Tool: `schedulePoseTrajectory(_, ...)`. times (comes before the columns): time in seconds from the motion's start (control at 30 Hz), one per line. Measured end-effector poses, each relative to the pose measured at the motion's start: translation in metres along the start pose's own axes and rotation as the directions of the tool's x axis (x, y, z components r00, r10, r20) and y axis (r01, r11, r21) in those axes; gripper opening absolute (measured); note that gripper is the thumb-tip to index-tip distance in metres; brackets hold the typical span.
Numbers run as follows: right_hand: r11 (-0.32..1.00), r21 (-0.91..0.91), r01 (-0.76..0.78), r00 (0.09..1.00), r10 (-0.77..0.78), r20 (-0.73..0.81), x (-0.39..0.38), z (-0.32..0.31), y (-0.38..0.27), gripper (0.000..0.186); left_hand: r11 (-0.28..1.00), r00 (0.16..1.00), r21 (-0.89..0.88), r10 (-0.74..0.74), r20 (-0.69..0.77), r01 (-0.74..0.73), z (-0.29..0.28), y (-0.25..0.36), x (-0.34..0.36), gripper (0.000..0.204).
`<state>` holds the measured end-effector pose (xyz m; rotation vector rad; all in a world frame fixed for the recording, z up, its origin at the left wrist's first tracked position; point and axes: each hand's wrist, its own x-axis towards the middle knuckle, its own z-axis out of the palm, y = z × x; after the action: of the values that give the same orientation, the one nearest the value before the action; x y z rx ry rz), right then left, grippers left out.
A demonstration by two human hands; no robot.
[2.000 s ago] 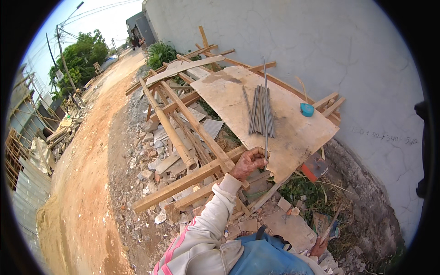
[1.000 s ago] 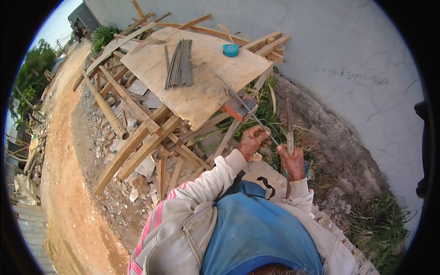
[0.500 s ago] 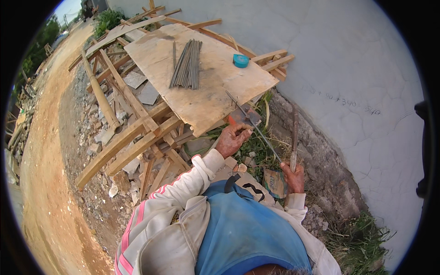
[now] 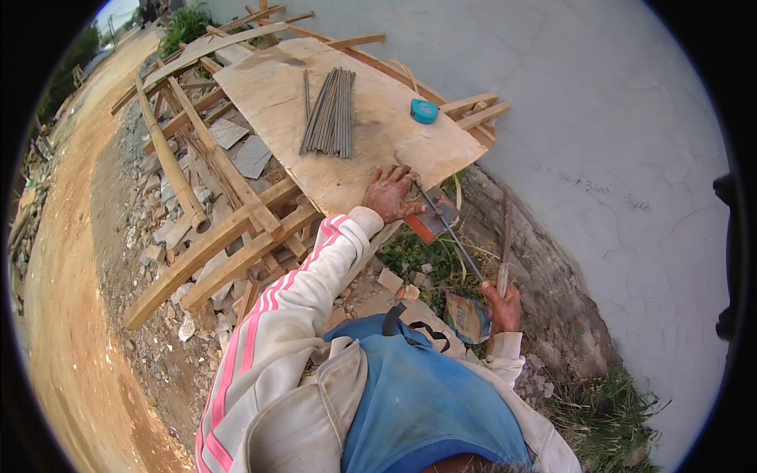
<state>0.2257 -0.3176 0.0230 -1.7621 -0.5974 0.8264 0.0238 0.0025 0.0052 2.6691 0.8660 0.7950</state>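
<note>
My left hand [image 4: 388, 194] lies on the plywood board [image 4: 323, 177] near its front edge, fingers spread, beside a thin steel rod [image 4: 454, 236]. The rod slants from the board's corner down toward my right hand, crossing an orange and grey metal piece [image 4: 432, 222] at the edge. My right hand [image 4: 503, 307] is closed around a long brown, rusty-looking bar [image 4: 505, 244]; the rod's lower end meets it, and whether the fingers also touch the rod I cannot tell. Farther back on the board lies a bundle of steel rods [image 4: 330, 114], with a teal tape measure [image 4: 424, 111] to its right.
Wooden beams [image 4: 236, 244] prop the board and jut out to the left over rubble [image 4: 193, 292]. A grey plastered wall [image 4: 615, 118] with a rough stone base [image 4: 544, 276] stands on the right. Weeds and a crumpled bag [image 4: 467, 317] lie below the board's edge.
My left hand has moved forward and up from beside the rod onto the board, its curled fingers now spread. My right hand and the bar have hardly moved.
</note>
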Motion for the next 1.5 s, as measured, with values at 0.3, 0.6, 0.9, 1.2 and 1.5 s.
schedulePoseTrajectory(0.3, 0.996, -0.091, 0.001, 0.999, -0.005, -0.044, -0.001, 0.004, -0.006, 0.021, 1.000, 0.999, 0.001, -0.016, 0.048, 0.016, 0.000, 0.000, 0.002, 0.074)
schedulePoseTrajectory(0.6, 0.996, 0.058, -0.063, 0.996, 0.066, -0.063, -0.020, 0.020, -0.002, 0.019, 0.991, 0.999, -0.135, 0.007, 0.038, -0.002, -0.006, 0.001, 0.015, 0.065)
schedulePoseTrajectory(0.9, 0.995, 0.079, -0.061, 0.994, 0.067, -0.082, -0.026, 0.029, 0.002, 0.018, 0.967, 0.998, -0.250, -0.057, -0.017, 0.051, 0.004, 0.004, 0.020, 0.059)
schedulePoseTrajectory(1.2, 0.995, 0.048, -0.083, 0.987, 0.089, -0.134, -0.029, 0.028, -0.002, 0.023, 0.937, 0.985, -0.303, -0.168, 0.051, 0.175, 0.002, 0.009, 0.024, 0.058)
schedulePoseTrajectory(1.5, 0.814, -0.579, 0.033, 0.971, -0.164, -0.175, -0.033, -0.015, -0.030, 0.042, 0.945, 0.988, -0.287, -0.150, 0.048, 0.157, 0.002, 0.008, 0.023, 0.057)
